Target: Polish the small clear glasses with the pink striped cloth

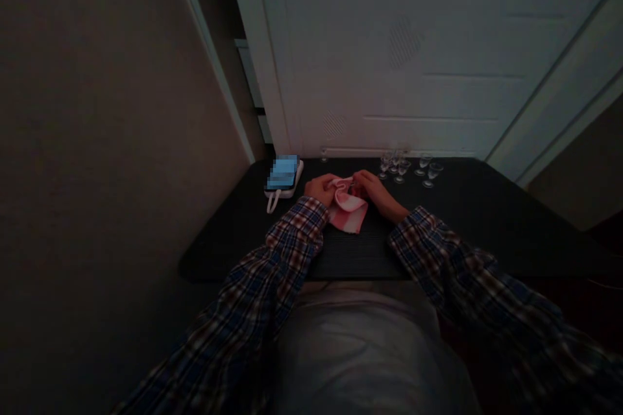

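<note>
A pink and white checked cloth (pixel 348 212) hangs between my two hands over the dark table (pixel 467 220). My left hand (pixel 321 189) pinches its upper left part, fingers closed on the fabric. My right hand (pixel 377 193) grips the upper right part, fingers curled round the cloth. Whether something is wrapped inside the cloth is hidden. Both arms wear plaid sleeves. The scene is dim.
Several small stemmed glasses (pixel 406 167) stand at the table's far edge, right of my hands. A phone with a lit screen (pixel 283 175) lies on a white device with a strap at the far left. A white door (pixel 413 52) rises behind the table; a wall is left.
</note>
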`<state>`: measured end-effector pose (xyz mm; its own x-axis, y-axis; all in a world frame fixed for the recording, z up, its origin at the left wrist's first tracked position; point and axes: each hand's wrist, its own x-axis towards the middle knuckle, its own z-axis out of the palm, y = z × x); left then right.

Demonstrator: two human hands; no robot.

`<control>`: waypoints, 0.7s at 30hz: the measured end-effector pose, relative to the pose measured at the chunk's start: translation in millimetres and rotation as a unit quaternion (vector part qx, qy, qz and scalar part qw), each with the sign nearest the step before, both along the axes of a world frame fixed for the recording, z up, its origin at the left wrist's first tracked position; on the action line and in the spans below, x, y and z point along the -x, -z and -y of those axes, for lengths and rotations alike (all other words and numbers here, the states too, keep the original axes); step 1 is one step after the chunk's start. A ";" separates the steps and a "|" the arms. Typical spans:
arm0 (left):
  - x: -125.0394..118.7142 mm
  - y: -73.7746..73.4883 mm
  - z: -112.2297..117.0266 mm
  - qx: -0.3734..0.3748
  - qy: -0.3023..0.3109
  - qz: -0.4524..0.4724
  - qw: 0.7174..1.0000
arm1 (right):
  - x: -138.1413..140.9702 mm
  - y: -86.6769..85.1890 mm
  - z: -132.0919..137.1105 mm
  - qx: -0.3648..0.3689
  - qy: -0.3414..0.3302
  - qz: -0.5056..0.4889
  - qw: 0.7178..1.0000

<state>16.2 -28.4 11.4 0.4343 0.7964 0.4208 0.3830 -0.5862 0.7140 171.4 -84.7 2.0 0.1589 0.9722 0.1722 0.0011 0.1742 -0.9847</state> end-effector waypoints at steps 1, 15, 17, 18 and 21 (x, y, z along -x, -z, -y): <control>0.6 0.0 1.2 -0.008 0.004 -0.004 1.000 | -1.3 0.6 0.9 0.002 -0.013 0.002 1.000; 11.4 4.3 8.7 0.056 0.070 -0.033 0.995 | 13.1 -7.9 18.8 0.005 -0.014 -0.061 0.998; 11.8 1.3 11.1 0.067 0.085 -0.020 0.994 | 14.9 -6.1 17.6 0.021 -0.009 -0.084 0.996; 11.7 0.5 11.8 0.079 0.086 -0.018 0.993 | 15.4 -4.3 16.3 0.031 0.001 -0.089 0.995; 10.6 1.3 10.7 0.124 0.116 0.013 0.985 | 16.4 2.6 10.9 0.058 0.032 -0.089 0.994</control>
<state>5.6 -39.1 10.1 0.6085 0.7567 0.2392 0.2391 -0.4622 0.8539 155.0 -95.6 -0.6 0.2383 0.9709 0.0222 -0.1684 0.0638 -0.9837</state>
